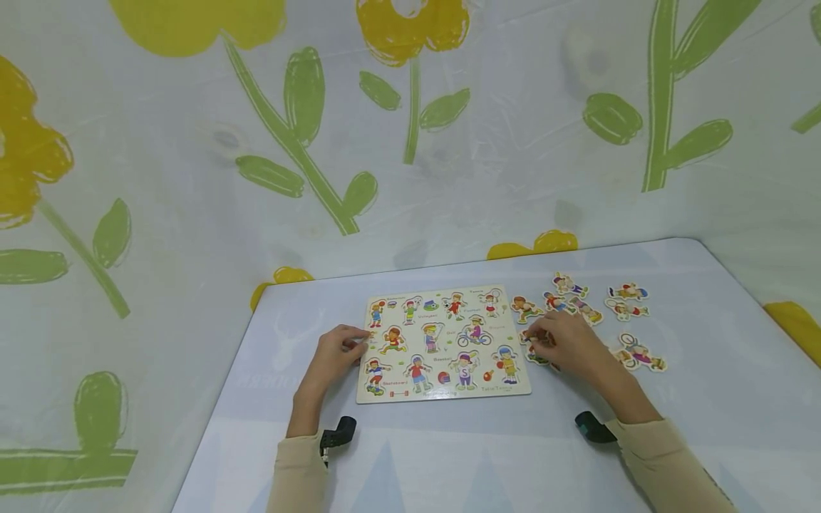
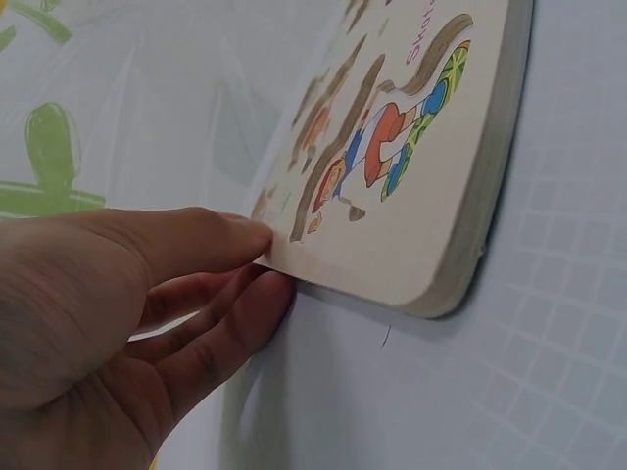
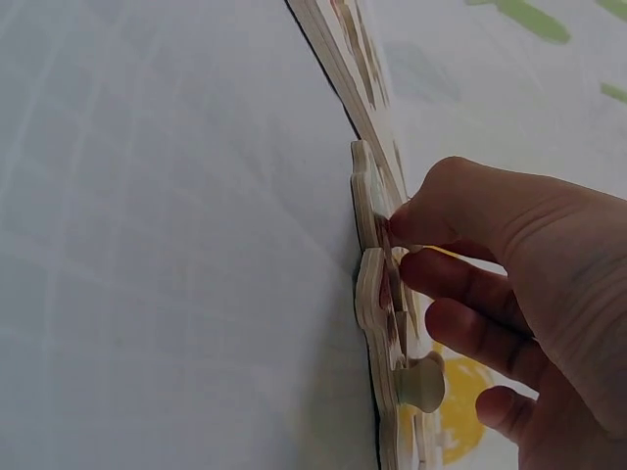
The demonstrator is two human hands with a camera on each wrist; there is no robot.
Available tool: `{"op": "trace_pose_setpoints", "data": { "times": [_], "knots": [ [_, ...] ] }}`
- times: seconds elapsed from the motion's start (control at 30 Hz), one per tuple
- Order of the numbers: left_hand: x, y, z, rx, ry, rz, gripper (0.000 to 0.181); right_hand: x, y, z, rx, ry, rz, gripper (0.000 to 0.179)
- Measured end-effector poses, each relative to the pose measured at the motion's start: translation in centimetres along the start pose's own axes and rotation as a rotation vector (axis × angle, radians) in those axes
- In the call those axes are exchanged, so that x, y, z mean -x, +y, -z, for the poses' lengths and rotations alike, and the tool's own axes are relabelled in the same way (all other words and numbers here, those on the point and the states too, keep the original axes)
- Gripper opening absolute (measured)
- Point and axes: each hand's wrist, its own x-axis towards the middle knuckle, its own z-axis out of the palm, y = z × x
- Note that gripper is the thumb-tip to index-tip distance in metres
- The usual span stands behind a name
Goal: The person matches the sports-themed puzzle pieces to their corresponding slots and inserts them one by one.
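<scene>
A wooden puzzle board [image 1: 363, 390] with printed sports children and cut-out recesses lies on the table. My left hand [image 1: 336, 353] holds its left edge; in the left wrist view the thumb [image 2: 230, 240] rests on the top face and the fingers are at the edge below. Beside the board's right edge, my right hand [image 1: 567, 342] pinches a flat wooden puzzle piece [image 1: 534, 350] between thumb and forefinger. In the right wrist view this puzzle piece [image 3: 364, 201] lies low, close to the board, its grip point hidden by the fingertips. Next to it sits another piece with a pale knob [image 3: 421, 382].
Several loose puzzle pieces lie right of the board, including a runner [image 1: 526, 308], a cyclist [image 1: 640, 354] and a piece [image 1: 628, 291] farther back. Flowered cloth [image 1: 500, 178] hangs behind the table [image 1: 449, 456].
</scene>
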Motion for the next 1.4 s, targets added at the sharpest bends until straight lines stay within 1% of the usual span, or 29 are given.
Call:
{"op": "trace_pose_setpoints", "data": {
  "times": [0.4,0.6,0.77,1.0,1.2,1.4],
  "knots": [
    [0.1,-0.2,0.1,-0.004,0.003,0.021,0.023,0.1,-0.5,0.1,-0.007,0.012,0.023,0.012],
    [0.0,-0.4,0.1,0.002,-0.001,0.01,0.022,0.1,-0.6,0.2,-0.017,0.021,0.026,0.013],
    [-0.1,-0.2,0.2,0.016,-0.002,-0.008,0.022,0.0,-0.6,0.4,-0.016,0.037,0.036,0.013],
    [-0.3,0.1,0.4,0.022,-0.005,-0.008,0.022,-0.1,-0.8,0.4,-0.024,0.046,0.027,0.014],
    [-0.3,0.3,0.4,0.004,-0.01,-0.018,0.023,-0.3,-1.2,-0.1,-0.029,0.061,0.065,0.012],
    [-0.2,0.1,0.2,0.008,-0.017,-0.026,0.023,-0.3,-1.8,-0.9,-0.01,0.093,0.074,0.013]
  ]
}}
